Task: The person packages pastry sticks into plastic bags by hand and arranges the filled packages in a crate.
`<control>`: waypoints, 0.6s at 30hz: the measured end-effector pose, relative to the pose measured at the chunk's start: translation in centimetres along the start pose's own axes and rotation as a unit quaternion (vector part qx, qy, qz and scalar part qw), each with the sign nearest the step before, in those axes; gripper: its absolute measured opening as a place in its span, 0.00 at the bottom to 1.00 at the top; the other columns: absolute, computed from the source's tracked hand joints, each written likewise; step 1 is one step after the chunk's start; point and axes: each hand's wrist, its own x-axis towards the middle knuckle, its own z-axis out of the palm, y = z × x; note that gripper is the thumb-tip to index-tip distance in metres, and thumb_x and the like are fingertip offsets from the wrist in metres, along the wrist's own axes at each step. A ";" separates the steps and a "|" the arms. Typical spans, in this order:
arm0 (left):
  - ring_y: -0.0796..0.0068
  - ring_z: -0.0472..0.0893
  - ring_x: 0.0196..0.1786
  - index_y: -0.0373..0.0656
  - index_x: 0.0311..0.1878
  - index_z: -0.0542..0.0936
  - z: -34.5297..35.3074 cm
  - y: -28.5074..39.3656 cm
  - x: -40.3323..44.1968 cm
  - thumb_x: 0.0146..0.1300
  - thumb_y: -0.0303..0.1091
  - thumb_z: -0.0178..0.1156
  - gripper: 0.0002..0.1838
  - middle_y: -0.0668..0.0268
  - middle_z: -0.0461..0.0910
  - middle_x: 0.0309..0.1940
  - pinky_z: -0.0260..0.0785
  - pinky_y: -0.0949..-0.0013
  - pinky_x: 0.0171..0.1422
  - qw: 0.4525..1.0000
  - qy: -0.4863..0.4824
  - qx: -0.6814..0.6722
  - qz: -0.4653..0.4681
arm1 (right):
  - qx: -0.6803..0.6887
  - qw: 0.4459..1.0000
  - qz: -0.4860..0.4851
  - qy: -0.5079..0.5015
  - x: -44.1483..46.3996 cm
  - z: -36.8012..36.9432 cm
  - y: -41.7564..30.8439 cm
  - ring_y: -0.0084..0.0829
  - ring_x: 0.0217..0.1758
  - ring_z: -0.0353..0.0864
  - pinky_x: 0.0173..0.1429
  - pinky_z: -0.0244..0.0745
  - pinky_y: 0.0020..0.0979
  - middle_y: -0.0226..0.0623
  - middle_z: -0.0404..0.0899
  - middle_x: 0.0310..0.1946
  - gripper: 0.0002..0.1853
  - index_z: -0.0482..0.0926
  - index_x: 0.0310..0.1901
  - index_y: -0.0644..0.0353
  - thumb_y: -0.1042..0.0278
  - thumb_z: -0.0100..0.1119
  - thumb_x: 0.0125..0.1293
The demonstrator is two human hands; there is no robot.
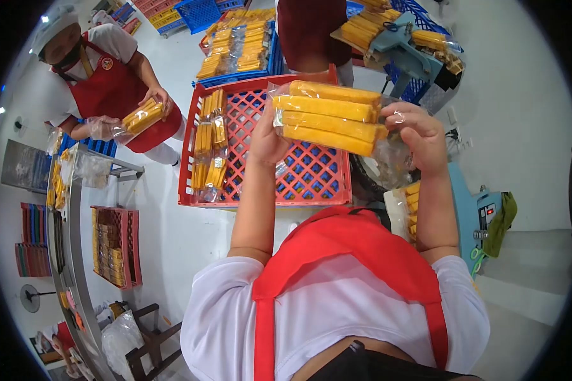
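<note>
A clear plastic pack of yellow bars (327, 117) is held up in front of my chest, over the red crate. My left hand (268, 138) grips the pack's left end, with its fingers partly hidden behind the plastic. At the other end, my right hand (419, 134) pinches the loose plastic, its fingers bent and close together. Below the pack, the red plastic crate (235, 105) has a lattice bottom, and several packs of yellow bars (210, 143) are lined up along its left side.
A blue crate (273, 60) full of packs stands behind the red one. To my right is a blue machine (470, 219) with more yellow bars beside it. At left, a co-worker (111, 76) in a red apron handles another pack beside a long metal table (73, 254).
</note>
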 end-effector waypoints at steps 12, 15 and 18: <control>0.73 0.73 0.49 0.46 0.59 0.61 -0.1 -0.3 0.3 0.67 0.45 0.36 0.22 0.63 0.71 0.48 0.71 0.71 0.43 0.986 0.088 0.083 -0.113 | -0.302 0.934 -0.013 -0.192 -1.8 1.3 -0.5 0.43 0.66 0.52 0.66 0.47 0.34 0.50 0.53 0.62 0.37 0.55 0.61 0.64 0.51 0.54 0.55; 0.72 0.70 0.53 0.45 0.59 0.61 -0.2 -0.5 0.3 0.66 0.47 0.37 0.23 0.63 0.71 0.49 0.67 0.66 0.51 0.989 0.057 0.109 -0.087 | -0.211 0.966 0.079 -0.127 -1.6 1.3 -0.1 0.36 0.65 0.53 0.65 0.49 0.31 0.46 0.56 0.61 0.34 0.55 0.61 0.67 0.51 0.49 0.60; 0.70 0.66 0.57 0.44 0.59 0.61 1.1 -0.8 0.7 0.65 0.48 0.38 0.24 0.62 0.70 0.50 0.62 0.62 0.57 0.993 0.005 0.119 0.007 | 0.071 0.984 0.159 -0.042 -0.6 1.5 0.3 0.31 0.63 0.56 0.63 0.52 0.30 0.42 0.58 0.60 0.32 0.55 0.60 0.69 0.51 0.44 0.63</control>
